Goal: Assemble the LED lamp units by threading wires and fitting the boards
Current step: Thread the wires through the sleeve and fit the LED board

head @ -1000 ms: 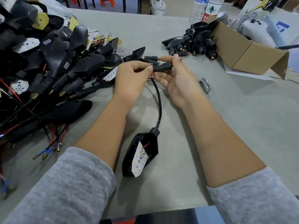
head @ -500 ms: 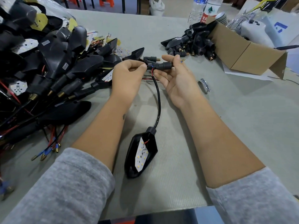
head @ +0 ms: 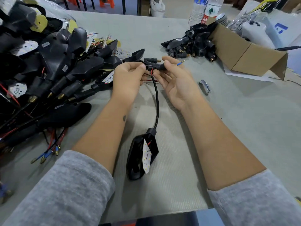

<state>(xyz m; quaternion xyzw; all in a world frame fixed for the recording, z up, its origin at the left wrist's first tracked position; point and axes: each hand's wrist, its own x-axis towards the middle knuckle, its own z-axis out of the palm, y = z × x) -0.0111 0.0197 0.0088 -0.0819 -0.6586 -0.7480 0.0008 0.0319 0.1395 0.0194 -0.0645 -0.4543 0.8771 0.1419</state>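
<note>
Head view, one moment, contents as follows. Left hand (head: pixel 128 77): raised over the middle of the desk (head: pixel 244 128), fingers curled, thumb and forefinger pinching thin red and black wires just left of a black connector sleeve (head: pixel 158 66). Right hand (head: pixel 175 82): palm up, fingers clamped on the sleeve's right end; a blue-tipped wire end (head: pixel 180 63) pokes out to the right past the fingers. Black cable (head: pixel 156 101): runs from the sleeve down toward the near edge, between both forearms, into a black lamp housing (head: pixel 138 159) lying on the desk. LED board (head: pixel 146 156): white, tilted up out of the housing, red wire at its top. Left side: large heap of black lamp units (head: pixel 53 62) with boards, brass-threaded stems and loose red and blue wires. Far right: small pile of black stems (head: pixel 193 46) beside an open cardboard box (head: pixel 241 51). Metal clip (head: pixel 205 86): on the desk, right of the right hand. Far edge: water bottles (head: pixel 210 8).
</note>
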